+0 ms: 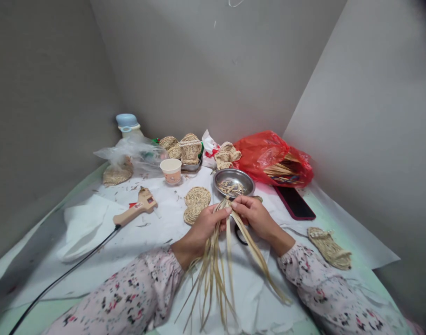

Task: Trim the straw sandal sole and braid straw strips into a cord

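Note:
A bundle of pale straw strands hangs down toward me, gathered at its top just in front of the metal bowl. My left hand is closed on the bundle near that top, thumb laid over the strands. Opposite it, my right hand pinches a few strands that fan off to the right. Beyond the hands, the shallow metal bowl holds short straw scraps. A woven figure-eight straw sole lies left of the bowl. Black scissor handles show partly behind the strands.
A glue gun with a black cord lies left, near a paper cup. Woven straw pieces fill a tray at the back. A red plastic bag of straw, a phone and a straw slipper are right.

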Available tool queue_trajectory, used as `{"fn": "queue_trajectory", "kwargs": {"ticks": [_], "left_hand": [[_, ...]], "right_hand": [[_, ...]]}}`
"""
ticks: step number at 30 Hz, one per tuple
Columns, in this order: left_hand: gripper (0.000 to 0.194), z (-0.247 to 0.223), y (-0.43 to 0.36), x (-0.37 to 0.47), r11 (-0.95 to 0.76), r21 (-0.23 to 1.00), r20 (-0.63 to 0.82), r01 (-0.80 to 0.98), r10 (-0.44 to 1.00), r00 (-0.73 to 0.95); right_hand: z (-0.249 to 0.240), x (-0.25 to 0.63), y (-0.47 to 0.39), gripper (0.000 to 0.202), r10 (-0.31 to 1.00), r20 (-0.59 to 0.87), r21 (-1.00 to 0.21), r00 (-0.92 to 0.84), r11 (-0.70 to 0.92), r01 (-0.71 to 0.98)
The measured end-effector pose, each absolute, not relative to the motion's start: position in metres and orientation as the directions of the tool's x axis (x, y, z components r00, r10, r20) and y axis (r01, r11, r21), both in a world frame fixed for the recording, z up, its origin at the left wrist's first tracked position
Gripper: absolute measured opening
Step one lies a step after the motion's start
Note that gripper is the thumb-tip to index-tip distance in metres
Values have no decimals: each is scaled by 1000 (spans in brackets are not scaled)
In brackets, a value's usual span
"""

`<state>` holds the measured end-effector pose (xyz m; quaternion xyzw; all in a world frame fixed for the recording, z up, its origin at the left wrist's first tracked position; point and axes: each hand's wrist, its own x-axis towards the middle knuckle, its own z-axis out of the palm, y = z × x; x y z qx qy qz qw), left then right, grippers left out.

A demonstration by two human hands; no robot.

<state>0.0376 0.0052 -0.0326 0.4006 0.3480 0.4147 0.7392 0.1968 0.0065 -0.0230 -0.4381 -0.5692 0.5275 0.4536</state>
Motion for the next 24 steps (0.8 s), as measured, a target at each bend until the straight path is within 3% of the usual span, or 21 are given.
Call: {"fn": "queue_trajectory", "kwargs": {"ticks": [7,16,24], "left_hand": [[24,-34,6,37,361,876,-194,-321,871,451],[24,-42,11,35,370,872,-229,-319,886,403],[22,-31,7,38,407,844,-292,-350,895,337]], "right_hand": [[-30,197,10,33,956,-4,-988,-293,-48,-146],[-25,192,4,30,941,83,-995,-328,99,33],[-28,195,7,21,947,196,-956,-255,243,165]]}}
